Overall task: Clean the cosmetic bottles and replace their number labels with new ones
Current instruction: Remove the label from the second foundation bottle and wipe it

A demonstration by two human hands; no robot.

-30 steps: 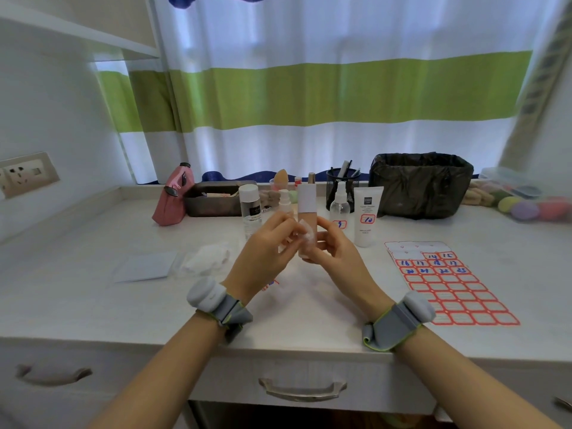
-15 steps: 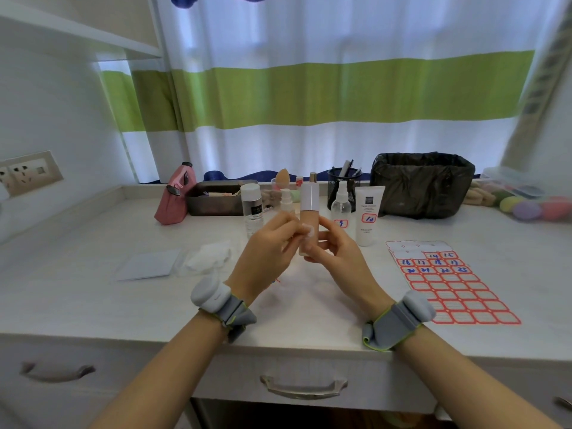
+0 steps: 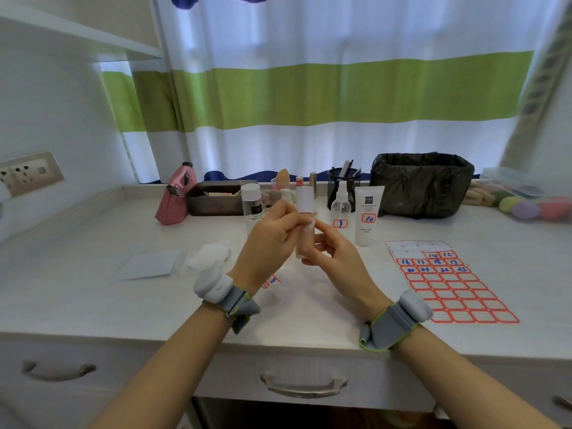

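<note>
Both hands hold the foundation bottle (image 3: 305, 224) upright above the desk (image 3: 93, 305), left of the label sheet (image 3: 448, 280), barely shifted from a second ago. Left hand (image 3: 272, 239) fingers pinch something small and white at its side while the right hand (image 3: 331, 258) fingers curl round it; probably label work continues.

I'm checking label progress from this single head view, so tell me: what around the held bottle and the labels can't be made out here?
- Foundation bottle, head view: its lower body is covered by the left hand and right hand; any number label is unseen.
- Peeled label on the desk: mostly behind the left wrist, number unreadable.
- Label sheet: handwritten numbers too small and blurred to read surely.
</note>
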